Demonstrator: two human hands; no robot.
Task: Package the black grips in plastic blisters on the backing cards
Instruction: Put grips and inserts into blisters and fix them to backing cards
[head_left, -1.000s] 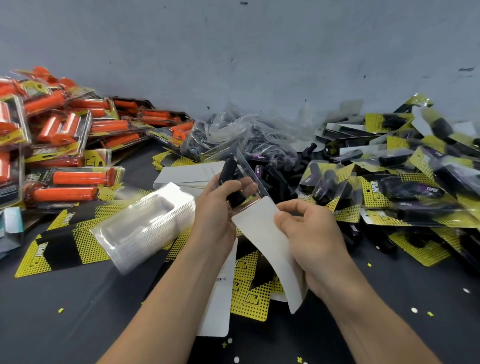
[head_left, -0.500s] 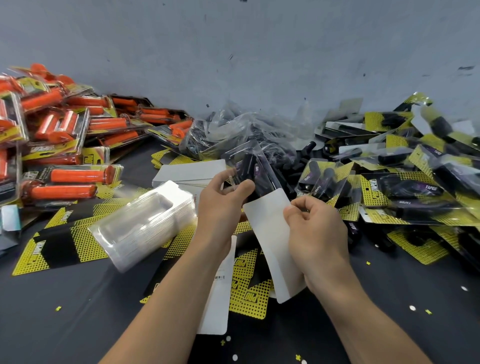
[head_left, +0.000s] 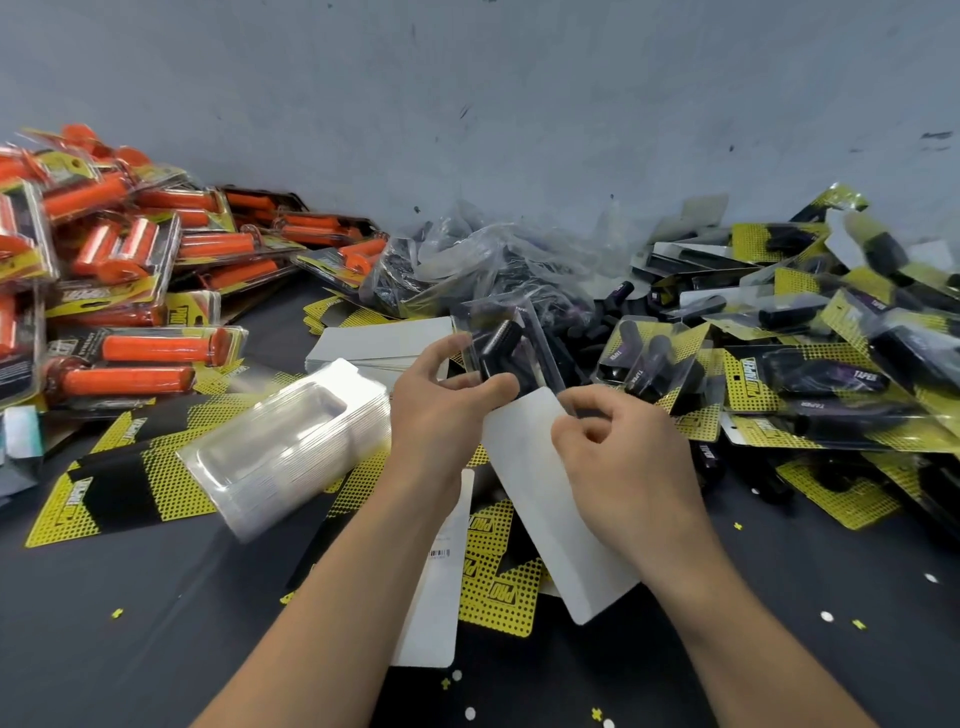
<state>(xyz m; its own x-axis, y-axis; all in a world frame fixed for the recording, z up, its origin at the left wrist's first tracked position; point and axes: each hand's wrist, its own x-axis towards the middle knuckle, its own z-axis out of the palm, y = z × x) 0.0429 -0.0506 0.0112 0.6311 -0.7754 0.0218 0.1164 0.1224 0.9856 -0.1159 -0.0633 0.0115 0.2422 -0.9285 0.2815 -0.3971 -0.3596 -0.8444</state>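
Observation:
My left hand (head_left: 441, 410) pinches a clear plastic blister (head_left: 511, 345) with black grips inside, held up over the middle of the table. My right hand (head_left: 618, 457) grips a backing card (head_left: 545, 499), its white back facing me, with the card's top edge meeting the blister's lower end. A nested stack of empty blisters (head_left: 291, 441) lies on its side to the left. Loose black grips (head_left: 587, 332) sit in a plastic bag behind my hands. Yellow-and-black backing cards (head_left: 498, 582) lie flat beneath my forearms.
Packaged orange grips (head_left: 130, 270) are heaped at the far left. Finished black-grip packs (head_left: 810, 374) pile up on the right. A stack of white-backed cards (head_left: 384, 343) lies behind my left hand. A grey wall (head_left: 519, 104) closes off the back of the dark table (head_left: 130, 623).
The blister with grips has tilted up and shifted right above the card. The card has slid upward in my right hand, closer to the blister's lower end.

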